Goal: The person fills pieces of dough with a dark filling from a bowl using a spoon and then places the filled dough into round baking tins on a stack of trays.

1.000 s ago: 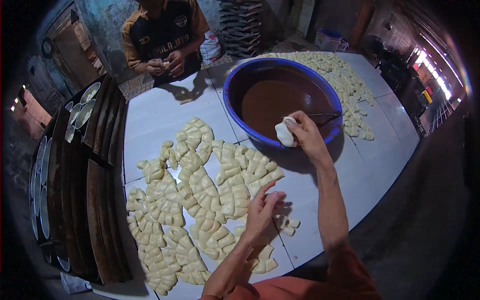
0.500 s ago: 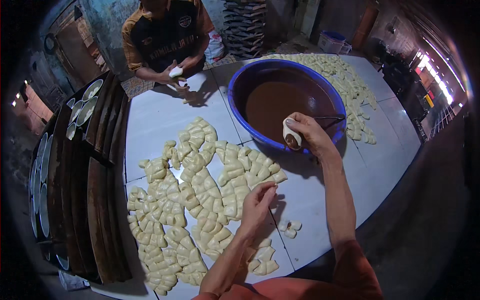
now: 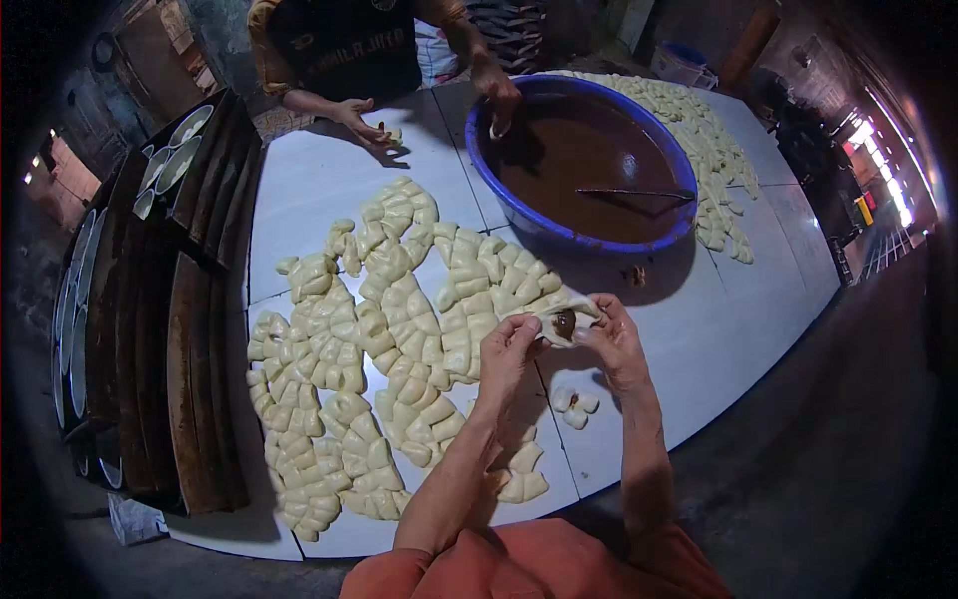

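A flattened piece of pale dough [image 3: 552,320] with brown filling on it is stretched between my two hands. My left hand [image 3: 509,349] pinches its left side, while my right hand [image 3: 616,344] grips the right side. Below and to the left of them, many pale dough pieces [image 3: 399,314] cover the white tiled table [image 3: 309,215] in joined rows. A small cluster of filled dough balls [image 3: 576,407] lies just below my right hand. Beyond my hands stands a blue basin [image 3: 599,240] of brown filling [image 3: 559,160], a dark stick-like utensil [image 3: 634,192] resting across its right side.
Across the table a person [image 3: 349,50] reaches one hand [image 3: 496,95] into the basin and holds dough in the other [image 3: 364,125]. More dough [image 3: 714,150] lies behind the basin. Dark wooden racks [image 3: 190,379] with round metal tins [image 3: 180,165] stand along the left edge.
My right hand has come back from the basin with the filled dough, and my left hand has taken hold of it too. The other person's hand has moved into the basin.
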`<state>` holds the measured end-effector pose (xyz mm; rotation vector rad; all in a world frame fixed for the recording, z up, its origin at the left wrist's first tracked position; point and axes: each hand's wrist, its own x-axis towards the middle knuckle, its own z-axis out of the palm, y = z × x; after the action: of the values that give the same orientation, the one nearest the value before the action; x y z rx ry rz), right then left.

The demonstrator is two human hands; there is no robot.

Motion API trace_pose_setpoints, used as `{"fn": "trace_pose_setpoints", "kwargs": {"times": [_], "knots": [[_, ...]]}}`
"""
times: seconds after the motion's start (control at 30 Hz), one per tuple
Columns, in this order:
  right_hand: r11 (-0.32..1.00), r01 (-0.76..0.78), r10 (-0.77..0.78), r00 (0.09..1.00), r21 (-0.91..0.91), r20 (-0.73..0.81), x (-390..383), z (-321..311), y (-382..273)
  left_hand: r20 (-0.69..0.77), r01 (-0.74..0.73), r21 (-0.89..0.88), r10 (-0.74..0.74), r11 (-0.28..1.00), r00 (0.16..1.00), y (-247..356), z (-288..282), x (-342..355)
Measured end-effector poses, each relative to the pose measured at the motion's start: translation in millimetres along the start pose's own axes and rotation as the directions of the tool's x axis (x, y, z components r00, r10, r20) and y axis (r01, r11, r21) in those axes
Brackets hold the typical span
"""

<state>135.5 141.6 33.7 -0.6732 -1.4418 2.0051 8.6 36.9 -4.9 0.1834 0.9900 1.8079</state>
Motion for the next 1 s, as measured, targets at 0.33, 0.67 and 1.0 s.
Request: {"fn": "trace_pose_setpoints", "kwargs": {"times": [0.33, 0.67, 1.0], "knots": [[0.593, 0.302, -0.511, 0.857, -0.746, -0.059, -27, 32, 23, 0.001, -0.297, 0.318, 0.313, 0.900, 0.950, -2, 11, -20], [0.961, 0.171, -0.169, 0.985, -0.218, 0.025, -52, 28, 7, 0.104, 0.159, 0.432, -0.224, 0.888, 0.969, 48, 9, -8], [0.696, 0.482, -0.589, 0.807, -0.532, -0.039, -43, 28, 25, 0.257, 0.102, 0.344, -0.198, 0.933, 0.946, 36, 3, -29]]}}
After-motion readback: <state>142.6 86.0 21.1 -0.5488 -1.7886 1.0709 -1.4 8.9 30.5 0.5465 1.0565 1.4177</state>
